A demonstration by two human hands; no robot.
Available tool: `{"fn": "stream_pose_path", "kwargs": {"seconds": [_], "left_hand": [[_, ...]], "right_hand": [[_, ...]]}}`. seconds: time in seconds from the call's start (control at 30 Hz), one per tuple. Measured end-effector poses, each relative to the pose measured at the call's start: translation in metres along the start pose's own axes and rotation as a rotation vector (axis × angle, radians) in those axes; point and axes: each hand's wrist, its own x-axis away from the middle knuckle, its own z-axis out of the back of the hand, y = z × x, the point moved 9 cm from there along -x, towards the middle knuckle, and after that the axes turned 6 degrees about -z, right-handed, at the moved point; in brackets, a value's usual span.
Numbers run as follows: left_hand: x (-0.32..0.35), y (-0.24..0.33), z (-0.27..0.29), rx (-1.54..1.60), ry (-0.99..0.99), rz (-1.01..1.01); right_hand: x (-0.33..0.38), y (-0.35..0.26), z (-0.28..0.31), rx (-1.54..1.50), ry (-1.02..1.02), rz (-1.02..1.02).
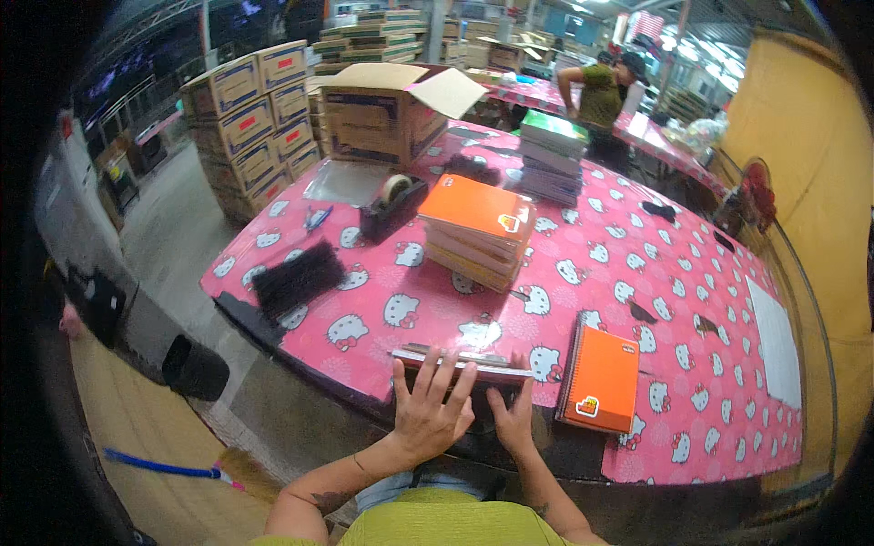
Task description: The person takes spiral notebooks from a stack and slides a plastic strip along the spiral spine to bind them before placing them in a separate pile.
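Note:
At the near edge of the table, a thin stack of notebooks (496,369) stands on edge between my hands. My left hand (430,411) presses its spread fingers over the side that faces me, fingertips at the upper edge. Around the right end is my right hand (513,417), its thumb on the near side and its other fingers partly hidden. Just to the right lies a pile of orange spiral notebooks (601,378). Beyond my hands rises a taller stack of orange-covered notebooks (478,218).
A black brush-like block (298,278) and a tape dispenser (393,209) lie left on the pink patterned table (401,311). Farther back are an open carton (373,118), a green-topped stack (552,159) and piled boxes (246,127). Another person (601,100) stands by the far table.

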Motion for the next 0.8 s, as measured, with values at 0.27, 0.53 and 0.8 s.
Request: {"fn": "stream_pose_path", "kwargs": {"seconds": [0.27,0.53,0.8], "left_hand": [[0.004,0.002,0.002,0.002,0.019,0.054],[0.102,-0.109,0.057,0.099,0.520,0.742],[0.372,-0.187,0.042,0.254,0.833,1.447]], "right_hand": [[0.010,0.012,0.013,0.344,-0.023,0.012],[0.061,0.000,0.021,0.489,-0.173,0.029],[0.090,-0.008,0.009,0.942,-0.638,0.400]]}}
